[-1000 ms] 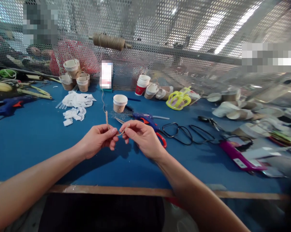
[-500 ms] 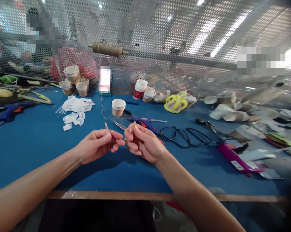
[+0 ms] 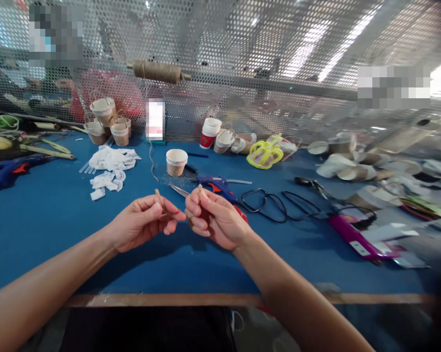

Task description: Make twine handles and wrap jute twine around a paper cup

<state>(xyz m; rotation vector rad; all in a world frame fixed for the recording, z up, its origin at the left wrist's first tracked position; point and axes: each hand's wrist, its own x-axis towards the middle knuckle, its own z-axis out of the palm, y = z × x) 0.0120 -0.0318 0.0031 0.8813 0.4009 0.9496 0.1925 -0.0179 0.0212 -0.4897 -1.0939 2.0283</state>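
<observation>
At frame centre, thin brown twine (image 3: 161,200) is pinched in the left hand (image 3: 140,221) and the right hand (image 3: 220,220); above them, a small white-rimmed brown cup (image 3: 176,166) is seen.

Flat blue tabletop with brown front edge (image 3: 206,276) laden around a small round white-and-brown cup (image 3: 176,165)

Just in front of the cup, silver-bladed scissors (image 3: 179,190), partly hidden, are placed. To its right, a blue glue gun with an orange trigger (image 3: 225,191) is laid; farther right, a looped black cable (image 3: 257,210) is spread and a magenta rectangular case (image 3: 347,232) is set. To the cup's left, crumpled white strips (image 3: 112,159) are heaped, and farther back on that side brown-and-white cups (image 3: 121,135) are grouped. Behind and right of the cup, a red-and-white paper cup stack (image 3: 209,137) is stood.
</observation>
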